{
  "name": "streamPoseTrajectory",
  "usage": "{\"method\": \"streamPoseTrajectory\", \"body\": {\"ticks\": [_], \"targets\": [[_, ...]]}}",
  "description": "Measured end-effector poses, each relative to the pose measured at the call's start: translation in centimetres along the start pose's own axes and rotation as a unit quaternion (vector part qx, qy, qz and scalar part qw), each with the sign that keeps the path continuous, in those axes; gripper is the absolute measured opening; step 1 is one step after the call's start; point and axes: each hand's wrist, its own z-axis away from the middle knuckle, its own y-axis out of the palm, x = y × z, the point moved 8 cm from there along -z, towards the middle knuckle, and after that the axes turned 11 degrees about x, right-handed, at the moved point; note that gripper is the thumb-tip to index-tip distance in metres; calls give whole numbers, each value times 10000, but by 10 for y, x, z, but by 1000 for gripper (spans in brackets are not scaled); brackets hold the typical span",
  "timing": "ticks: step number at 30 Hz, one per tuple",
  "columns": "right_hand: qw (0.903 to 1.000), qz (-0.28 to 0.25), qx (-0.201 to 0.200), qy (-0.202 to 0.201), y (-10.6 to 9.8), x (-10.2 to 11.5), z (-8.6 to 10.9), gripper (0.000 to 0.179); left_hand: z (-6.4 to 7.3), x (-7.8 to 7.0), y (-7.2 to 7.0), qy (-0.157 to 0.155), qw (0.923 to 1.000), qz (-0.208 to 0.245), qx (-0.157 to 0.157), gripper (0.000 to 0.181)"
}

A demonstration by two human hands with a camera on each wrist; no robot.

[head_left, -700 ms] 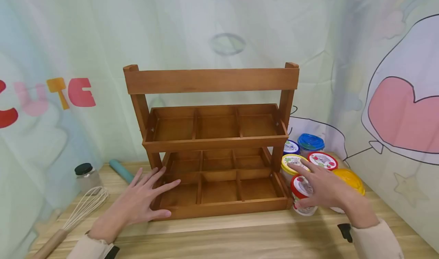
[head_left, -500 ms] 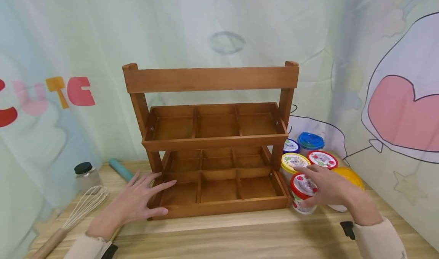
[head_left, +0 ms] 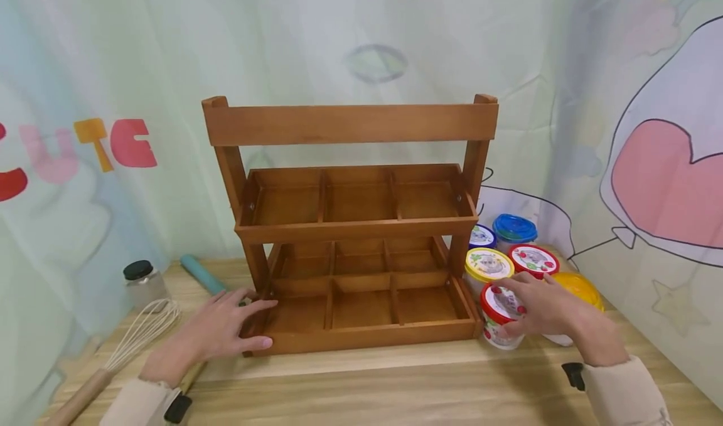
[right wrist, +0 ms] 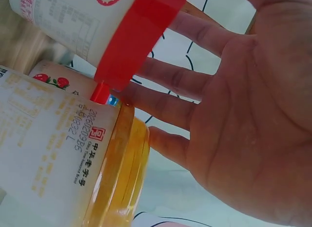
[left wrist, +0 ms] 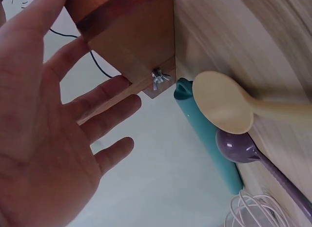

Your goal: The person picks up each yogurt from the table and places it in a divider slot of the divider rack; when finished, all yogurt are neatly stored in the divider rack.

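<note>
My left hand (head_left: 209, 329), fingers wide, is at the near left corner of the wooden rack (head_left: 361, 230); just right of that stands a red-lidded tub (head_left: 498, 307); my right hand (head_left: 550, 305), fingers apart, is over it, contact unclear.

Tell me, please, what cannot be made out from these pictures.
Head view: the wooden rack hides part of the dark-blue-lidded tub.
Head view: the bottom edge cuts off the handle of the whisk.
Left wrist view: the right edge cuts the purple spoon short.
Right wrist view: the upper red-lidded tub hides fingertips of the right hand.
</note>
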Motion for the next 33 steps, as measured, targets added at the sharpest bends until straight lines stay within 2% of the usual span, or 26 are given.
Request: {"method": "streamPoseTrajectory", "body": {"ticks": [6,11,16,20,25,28,33], "targets": [[9998,7,102,155,3,-3,-3,95,-1,6,-1,-151,9997,159,145,67],[9999,51,57,148,3,-3,-3,95,-1,9,0,-142,9990,324,270,66],[9999,130,-1,71,2,-1,-4,95,0,13,3,-204,9952,795,524,65],[9998,199,-32,1,0,1,-6,92,1,15,9,-212,9867,1366,857,64],[9999,142,-6,10,0,0,-5,91,2,18,20,-354,9655,2169,1398,63],[9999,140,-42,-19,-1,0,-3,90,3,20,22,-401,9619,2306,1410,61],[9995,145,-129,-250,-5,6,0,81,5,23,22,-464,9618,2353,1324,58]]}}
